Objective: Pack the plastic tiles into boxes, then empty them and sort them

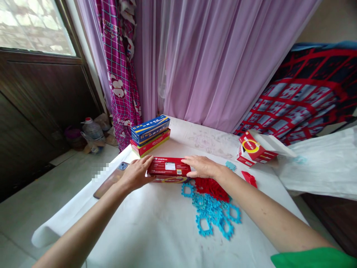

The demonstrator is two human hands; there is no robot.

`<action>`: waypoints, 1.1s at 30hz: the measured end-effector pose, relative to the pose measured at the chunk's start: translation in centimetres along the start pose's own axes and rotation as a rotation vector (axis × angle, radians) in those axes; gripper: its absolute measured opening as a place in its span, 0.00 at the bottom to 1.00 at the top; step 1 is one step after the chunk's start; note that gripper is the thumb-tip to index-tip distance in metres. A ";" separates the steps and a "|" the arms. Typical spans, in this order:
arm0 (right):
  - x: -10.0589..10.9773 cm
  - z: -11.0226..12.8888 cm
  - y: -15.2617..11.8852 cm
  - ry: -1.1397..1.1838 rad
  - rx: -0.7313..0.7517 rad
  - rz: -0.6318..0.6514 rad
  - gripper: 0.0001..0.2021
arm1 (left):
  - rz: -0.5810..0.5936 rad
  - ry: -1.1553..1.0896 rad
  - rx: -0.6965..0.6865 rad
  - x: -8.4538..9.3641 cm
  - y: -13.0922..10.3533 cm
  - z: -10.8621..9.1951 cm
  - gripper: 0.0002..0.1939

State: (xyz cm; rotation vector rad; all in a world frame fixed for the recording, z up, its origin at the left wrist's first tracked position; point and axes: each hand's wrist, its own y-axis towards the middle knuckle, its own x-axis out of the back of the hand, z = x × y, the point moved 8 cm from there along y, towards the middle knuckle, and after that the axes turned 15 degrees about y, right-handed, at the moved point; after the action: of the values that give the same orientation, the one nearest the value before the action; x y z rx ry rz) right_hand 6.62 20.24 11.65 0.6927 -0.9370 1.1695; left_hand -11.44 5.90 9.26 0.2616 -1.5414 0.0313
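Red cardboard box sits between a person's two hands, near the middle of the white-covered bench. I cannot tell if its bottom touches the cloth. It has a white label on top. The left hand has its fingers around one end, with the thumb low at the front. The right hand has its fingers on the other end. Both hands are grasping the box, one at each side. The right arm has a green sleeve.

Just behind the box, a blue box lies on top of a red and yellow box. A phone lies with its back up, beside the left hand and arm. Near the right hand is a pile of red plastic pieces. Lots of blue toothed pieces lie next to them and spread toward the person. One more red piece lies past the right arm. Farther off on that side, an open red box shows its white flap. Behind the bench hangs a light purple curtain. On the floor stands a clear bottle with a red cap.
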 end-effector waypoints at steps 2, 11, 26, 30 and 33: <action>-0.3 -0.4 0.3 0.020 0.001 0.008 0.24 | 0.016 0.030 -0.013 0.3 0.0 -0.2 0.39; -1.3 0.0 0.7 -0.053 -0.019 0.067 0.18 | 0.102 0.197 -0.054 2.5 1.0 -1.8 0.23; -0.9 2.9 0.8 -0.333 -0.017 0.276 0.16 | 0.106 0.407 -0.278 3.7 1.4 -3.9 0.21; -0.9 2.8 0.7 -0.346 -0.008 0.267 0.14 | 0.096 0.413 -0.303 3.8 1.6 -3.9 0.21; -1.2 2.9 0.7 -0.387 0.007 0.253 0.13 | 0.084 0.410 -0.317 3.5 1.8 -3.9 0.20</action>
State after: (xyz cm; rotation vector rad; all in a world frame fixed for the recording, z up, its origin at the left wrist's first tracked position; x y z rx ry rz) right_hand 5.13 17.44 11.88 0.8411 -1.3774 1.2840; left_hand -7.80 7.86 12.91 -0.0608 -1.1270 -0.0883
